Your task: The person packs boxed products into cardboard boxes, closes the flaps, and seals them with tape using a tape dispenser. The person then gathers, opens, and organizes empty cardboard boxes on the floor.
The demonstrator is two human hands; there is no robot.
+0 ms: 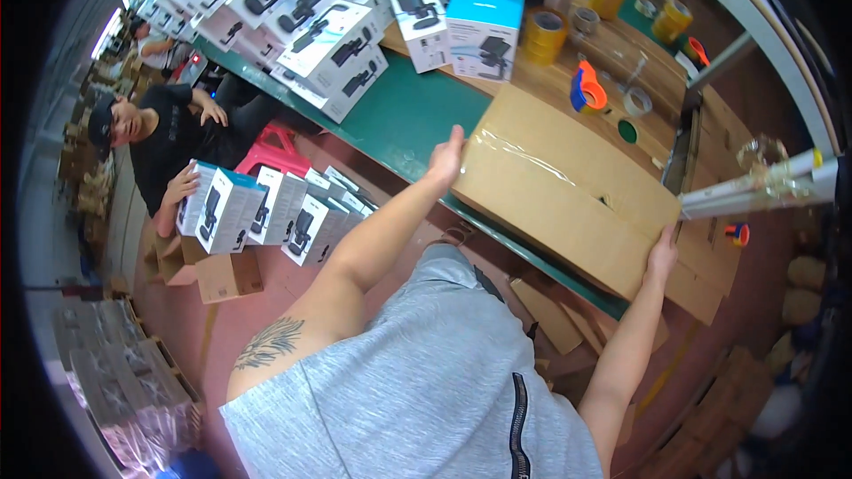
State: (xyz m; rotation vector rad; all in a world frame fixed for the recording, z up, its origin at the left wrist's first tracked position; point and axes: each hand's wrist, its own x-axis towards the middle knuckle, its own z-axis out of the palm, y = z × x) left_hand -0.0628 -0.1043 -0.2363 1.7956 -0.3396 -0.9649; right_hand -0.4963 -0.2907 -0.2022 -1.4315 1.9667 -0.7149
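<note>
Big brown box: it is lying at the near side of the green table, between the two hands; big brown box is sitting slantwise, its long side facing the person.
Left hand: left hand is holding the left end, thumb pointing up; the other fingers are mostly hiding.
Right hand: right hand is holding the near right corner, so the grip is spanning the whole length of the box.
Work done: the top is looking closed, and a clear tape strip is shining along it.
Work left: I cannot tell whether the underside is also carrying tape. Many white boxes are standing outside, but nothing is showing whether they are belonging to this one.
Near edge: the table rim is running just below the box, so, in my judgement, a pull toward the body is asking for care.
Right end: white tubes and flat cardboard are standing close, leaving little room.
Far side: orange-and-blue tape holder and yellow tape rolls are limiting a push.
Left side: green surface is showing toward the white boxes, giving probably the easiest way; a blue-topped box is standing near the far left corner.
</note>
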